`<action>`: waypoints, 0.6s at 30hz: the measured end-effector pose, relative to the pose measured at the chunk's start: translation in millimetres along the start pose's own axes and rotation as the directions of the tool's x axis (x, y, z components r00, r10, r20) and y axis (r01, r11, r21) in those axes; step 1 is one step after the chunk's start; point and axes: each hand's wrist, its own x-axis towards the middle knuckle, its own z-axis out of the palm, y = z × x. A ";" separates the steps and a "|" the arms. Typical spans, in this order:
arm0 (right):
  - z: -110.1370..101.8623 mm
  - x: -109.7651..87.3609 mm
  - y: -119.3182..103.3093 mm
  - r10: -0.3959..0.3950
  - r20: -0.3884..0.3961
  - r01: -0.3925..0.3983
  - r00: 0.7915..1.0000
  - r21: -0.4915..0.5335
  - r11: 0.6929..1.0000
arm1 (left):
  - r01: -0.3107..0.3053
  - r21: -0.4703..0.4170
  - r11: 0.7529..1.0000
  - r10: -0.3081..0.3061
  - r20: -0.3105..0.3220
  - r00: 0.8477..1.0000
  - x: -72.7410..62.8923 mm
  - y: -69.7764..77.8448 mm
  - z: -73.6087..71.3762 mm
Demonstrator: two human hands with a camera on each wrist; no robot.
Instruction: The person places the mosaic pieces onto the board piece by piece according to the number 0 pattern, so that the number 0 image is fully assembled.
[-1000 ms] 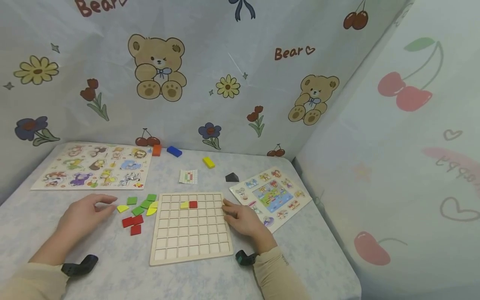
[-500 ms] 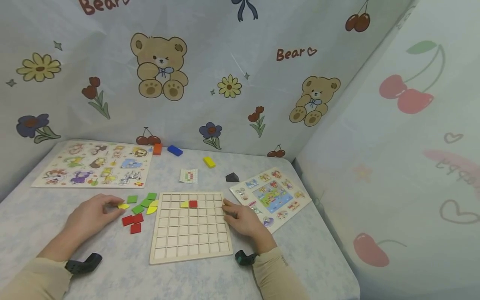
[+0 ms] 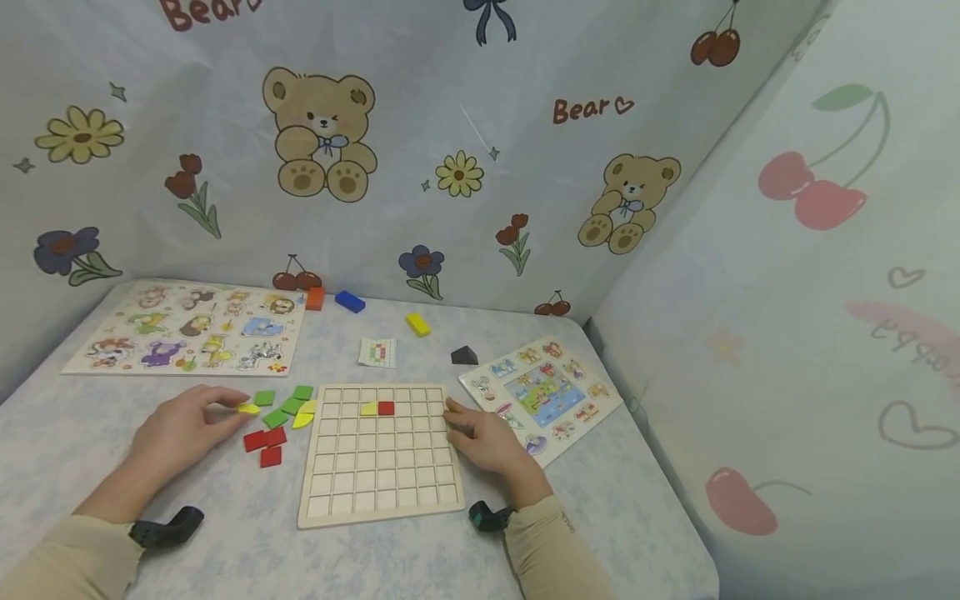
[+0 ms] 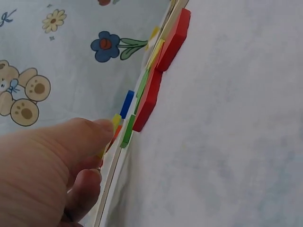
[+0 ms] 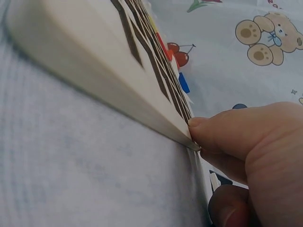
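My left hand (image 3: 180,429) pinches a small yellow tile (image 3: 250,409) between thumb and fingertips, left of the loose tiles. In the left wrist view, part of the yellow tile (image 4: 116,121) shows past the thumb tip. A wooden grid board (image 3: 382,454) lies in the middle of the table. One yellow tile (image 3: 369,409) and one red tile (image 3: 386,408) sit side by side in its second row. At the board's right edge, my right hand (image 3: 487,437) grips the rim, thumb on top, as the right wrist view shows.
Loose green tiles (image 3: 276,419), red tiles (image 3: 271,457) and yellow tiles (image 3: 303,421) lie left of the board. Behind it are a pattern card (image 3: 377,352) and blue (image 3: 350,302), yellow (image 3: 418,325), orange (image 3: 315,299) and black (image 3: 464,356) blocks. Picture puzzles (image 3: 180,329) (image 3: 543,400) flank them.
My left hand has moved right to the yellow tile, closed finger and thumb on it, and tilted it slightly. My right hand has stayed on the board's edge.
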 end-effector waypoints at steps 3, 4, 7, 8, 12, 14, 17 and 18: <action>0.4 -0.9 0.2 0.002 -0.001 -0.002 1.000 0.010 1.000 | -0.006 -0.009 1.000 0.006 -0.017 1.000 -1.8 6.5 -0.3; 0.8 -1.2 0.3 0.001 0.003 -0.001 1.000 0.011 1.000 | -0.008 -0.012 1.000 0.007 -0.021 1.000 -2.6 9.3 -0.3; 1.9 -2.1 0.2 0.004 0.010 -0.004 1.000 0.021 1.000 | -0.026 -0.012 1.000 0.025 -0.040 0.999 -4.2 19.7 0.1; 2.1 -2.4 0.1 0.004 0.011 -0.005 1.000 0.021 1.000 | -0.036 -0.013 0.999 0.035 -0.040 0.999 -4.2 23.6 0.2; 2.3 -2.5 -0.1 0.005 0.003 -0.005 1.000 0.025 1.000 | -0.093 0.004 0.996 0.094 -0.029 0.995 -1.5 40.4 3.6; 2.2 -2.3 -0.2 0.009 0.002 -0.009 1.000 0.021 1.000 | -0.117 0.011 0.993 0.117 -0.008 0.993 1.0 49.7 6.9; 1.0 -1.3 -1.2 0.005 0.004 -0.005 1.000 0.019 1.000 | -0.146 0.018 0.989 0.146 0.014 0.989 5.4 63.3 13.4; 0.3 -0.8 -1.9 0.004 0.006 -0.004 1.000 0.017 1.000 | -0.157 0.016 0.987 0.157 0.016 0.988 7.0 67.9 15.9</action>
